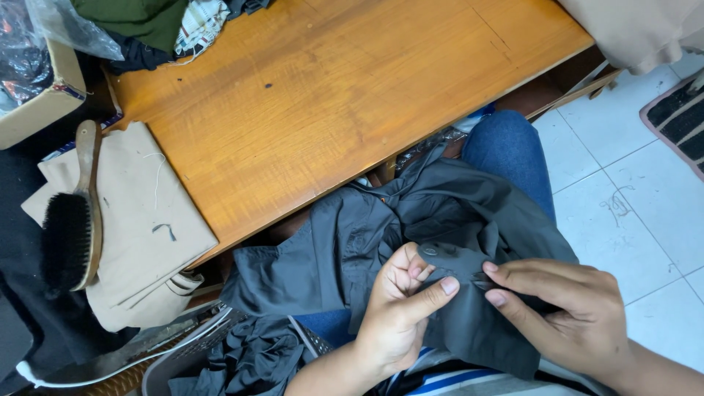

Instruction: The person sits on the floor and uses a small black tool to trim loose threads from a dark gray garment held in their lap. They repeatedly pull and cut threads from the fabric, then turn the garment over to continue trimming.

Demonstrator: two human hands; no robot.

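Observation:
A dark grey shirt (pixel 381 235) lies bunched across my lap, below the table's front edge. My left hand (pixel 400 312) pinches a fold of its cloth between thumb and fingers, just under a dark round button (pixel 430 251). My right hand (pixel 565 304) grips the same stretch of fabric from the right, its thumb and forefinger close to my left thumb. Both hands sit together over the shirt's button strip. My blue jeans (pixel 510 150) show above the shirt.
A wooden table (pixel 330 95) fills the upper middle. On the left lie folded beige cloth (pixel 139 220) and a wooden brush with black bristles (pixel 72 220). A grey basket holding dark garments (pixel 242 356) stands bottom left. White floor tiles (pixel 631 198) lie to the right.

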